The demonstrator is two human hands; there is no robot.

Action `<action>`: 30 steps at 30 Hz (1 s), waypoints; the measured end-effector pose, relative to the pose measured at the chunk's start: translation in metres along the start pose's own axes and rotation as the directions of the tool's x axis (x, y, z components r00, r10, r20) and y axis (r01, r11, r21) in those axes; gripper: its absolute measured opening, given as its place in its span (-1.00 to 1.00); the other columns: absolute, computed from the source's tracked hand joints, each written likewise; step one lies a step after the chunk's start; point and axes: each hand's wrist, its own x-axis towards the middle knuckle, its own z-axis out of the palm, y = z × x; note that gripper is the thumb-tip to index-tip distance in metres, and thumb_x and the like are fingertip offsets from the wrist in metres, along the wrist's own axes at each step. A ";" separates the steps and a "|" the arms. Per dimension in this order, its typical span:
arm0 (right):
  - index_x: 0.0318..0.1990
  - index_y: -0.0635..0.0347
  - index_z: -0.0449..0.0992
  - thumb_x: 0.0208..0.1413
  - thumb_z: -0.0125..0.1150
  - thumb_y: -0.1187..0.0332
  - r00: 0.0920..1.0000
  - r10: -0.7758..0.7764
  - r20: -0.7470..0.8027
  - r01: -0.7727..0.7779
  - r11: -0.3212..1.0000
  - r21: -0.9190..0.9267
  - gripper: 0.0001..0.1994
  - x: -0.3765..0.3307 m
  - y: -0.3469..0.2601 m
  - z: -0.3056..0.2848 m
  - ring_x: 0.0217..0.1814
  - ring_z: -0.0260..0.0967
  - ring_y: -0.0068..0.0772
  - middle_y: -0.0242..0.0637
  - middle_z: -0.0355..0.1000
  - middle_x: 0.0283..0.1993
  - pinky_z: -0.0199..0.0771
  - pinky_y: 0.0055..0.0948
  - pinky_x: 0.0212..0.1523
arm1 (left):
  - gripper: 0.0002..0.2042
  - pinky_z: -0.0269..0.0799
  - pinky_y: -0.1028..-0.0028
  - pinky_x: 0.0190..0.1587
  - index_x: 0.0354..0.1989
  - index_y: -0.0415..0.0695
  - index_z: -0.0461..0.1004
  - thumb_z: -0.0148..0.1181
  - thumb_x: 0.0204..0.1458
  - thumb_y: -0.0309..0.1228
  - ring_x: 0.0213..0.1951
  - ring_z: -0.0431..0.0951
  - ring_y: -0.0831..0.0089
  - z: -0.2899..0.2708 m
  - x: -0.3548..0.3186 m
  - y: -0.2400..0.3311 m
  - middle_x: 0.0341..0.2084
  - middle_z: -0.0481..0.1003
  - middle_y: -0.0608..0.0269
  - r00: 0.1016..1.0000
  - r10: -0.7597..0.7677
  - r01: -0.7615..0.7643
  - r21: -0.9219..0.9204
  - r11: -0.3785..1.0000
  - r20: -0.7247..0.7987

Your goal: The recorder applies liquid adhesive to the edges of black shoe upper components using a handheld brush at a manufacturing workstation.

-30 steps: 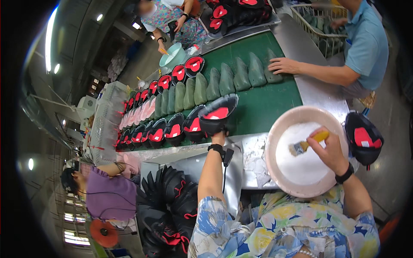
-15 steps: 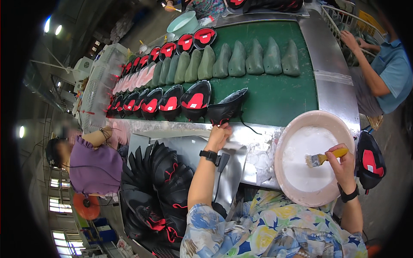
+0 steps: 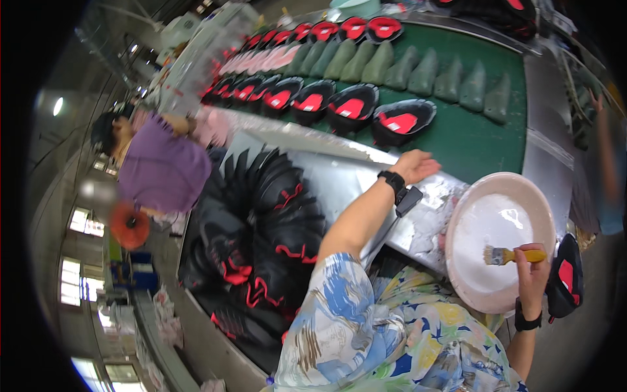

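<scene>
My left hand (image 3: 418, 166) is over the metal table edge, fingers stretched out, holding nothing. Just beyond it a black shoe upper (image 3: 401, 124) with a red inside rests at the near end of the front row on the green belt (image 3: 480, 150). In my right hand (image 3: 533, 274) is a paintbrush (image 3: 501, 255) with a yellow handle and pale bristles. The brush is above a pale pink basin (image 3: 458, 261) of white liquid (image 3: 480, 222). Another black and red shoe upper (image 3: 565, 274) is beside the basin on the right.
Green shoe lasts (image 3: 423, 73) line the middle of the belt, with pink pieces farther left and more uppers (image 3: 353, 29) behind. A large pile of black uppers (image 3: 261, 228) fills a metal-sided container at my left. A person in purple (image 3: 160, 163) works at left; another person (image 3: 610, 176) is at right.
My left hand has let go of the shoe upper and drawn back from it; the upper now sits on the belt. My right hand still holds the brush over the basin. The view has turned left.
</scene>
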 end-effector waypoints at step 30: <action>-0.26 0.31 0.53 0.15 0.36 0.35 0.994 -0.108 -0.005 0.107 0.993 -0.058 -0.80 -0.010 0.001 -0.023 -0.38 0.50 -0.43 -0.23 0.55 -0.37 0.43 -0.47 -0.32 | 0.07 0.34 0.16 0.29 0.48 -0.21 -0.41 0.32 -0.08 -0.68 0.20 0.43 -0.03 -0.100 -0.173 -0.066 0.28 0.26 -0.16 0.766 0.636 -0.158 0.933 0.323 -0.090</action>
